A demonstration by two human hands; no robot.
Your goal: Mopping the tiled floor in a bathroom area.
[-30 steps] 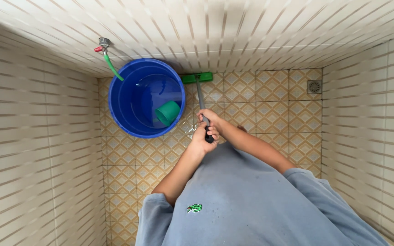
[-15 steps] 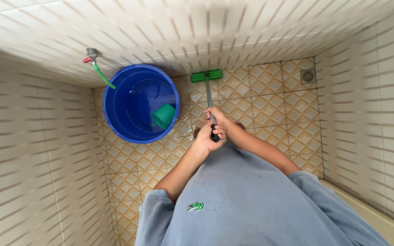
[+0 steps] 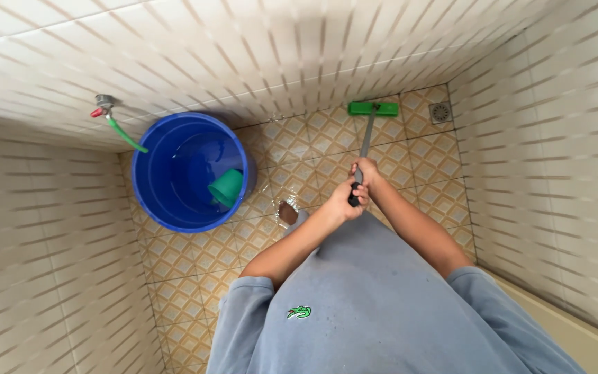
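Head view: both hands, left hand [image 3: 344, 203] below right hand [image 3: 367, 172], grip closed around the brush handle [image 3: 366, 138]; its long axis runs away toward the green brush head [image 3: 373, 108], seemingly at the floor's [image 3: 313, 149] far edge.

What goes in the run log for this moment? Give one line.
left hand: grips brush handle | right hand: grips handle above | brush head: on floor near drain | bucket: holds cup

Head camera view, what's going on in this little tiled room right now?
A person in a grey shirt grips the long handle of a floor brush with both hands, the left hand lower and the right hand above it. Its green head sits on the patterned floor at the far wall, near the floor drain. A blue bucket of water stands to the left with a green scoop inside.
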